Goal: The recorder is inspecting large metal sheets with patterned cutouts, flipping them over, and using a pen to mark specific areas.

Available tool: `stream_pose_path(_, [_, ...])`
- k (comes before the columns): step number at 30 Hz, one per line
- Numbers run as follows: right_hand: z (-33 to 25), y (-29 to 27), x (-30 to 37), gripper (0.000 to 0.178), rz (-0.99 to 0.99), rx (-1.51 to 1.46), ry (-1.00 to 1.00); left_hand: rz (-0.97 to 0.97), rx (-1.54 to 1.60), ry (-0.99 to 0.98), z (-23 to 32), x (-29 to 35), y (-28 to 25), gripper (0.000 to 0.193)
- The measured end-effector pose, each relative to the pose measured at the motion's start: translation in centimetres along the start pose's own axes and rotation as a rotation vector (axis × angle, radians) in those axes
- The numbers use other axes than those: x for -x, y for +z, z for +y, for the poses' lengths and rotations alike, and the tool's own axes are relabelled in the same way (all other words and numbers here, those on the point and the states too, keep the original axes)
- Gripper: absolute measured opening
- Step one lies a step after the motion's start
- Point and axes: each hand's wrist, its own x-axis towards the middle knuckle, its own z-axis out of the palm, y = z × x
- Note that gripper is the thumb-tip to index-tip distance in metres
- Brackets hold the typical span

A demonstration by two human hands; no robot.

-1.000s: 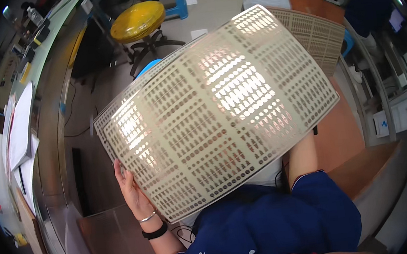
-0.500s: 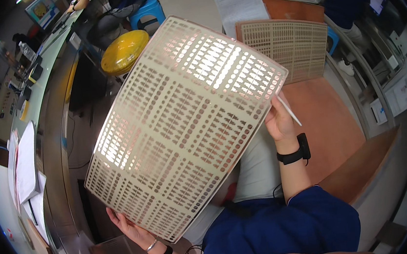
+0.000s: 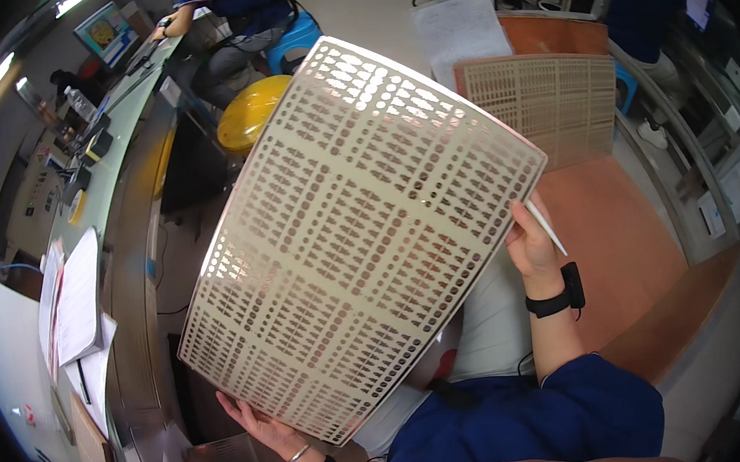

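A large circuit board panel (image 3: pixel 361 232), pale with rows of shiny copper patterns, is held up at a slant in front of me. My left hand (image 3: pixel 264 430) grips its lower left edge, the fingers partly behind the board. On the right edge, near the right corner, my right hand (image 3: pixel 531 242) is closed round the panel. A slim white pen-like stick (image 3: pixel 546 230) also sits in that hand, its pointed end toward the lower right. Bright glare lies across the panel's top corner.
Another patterned panel (image 3: pixel 545 103) leans at the back right beside copper-coloured sheets (image 3: pixel 611 234). A yellow round stool (image 3: pixel 252 113) stands beyond my panel. Along the left runs a workbench (image 3: pixel 117 153) with papers (image 3: pixel 81 303). A seated co-worker (image 3: pixel 233 12) is at the far end.
The whole view has shifted, so panel and hands appear slightly right and lower. The panel's tilt has changed and the glare has moved toward its top edge. Both hands keep their hold.
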Motion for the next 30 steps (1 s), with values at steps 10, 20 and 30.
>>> stream_pose_path(10, [1.0,-0.6,0.5,0.049,0.059,-0.040,-0.061,-0.079,0.112,-0.062,0.6,-0.4,-0.1,0.049])
stream_pose_path(20, [2.8,-5.3,-0.2,0.043,0.174,-0.082,-0.092,-0.231,0.134,-0.060,0.9,-0.4,1.4,0.050])
stream_pose_path(30, [4.5,-11.0,-0.8,0.031,0.404,-0.074,-0.031,-0.346,0.141,-0.123,0.8,-0.5,4.2,0.047])
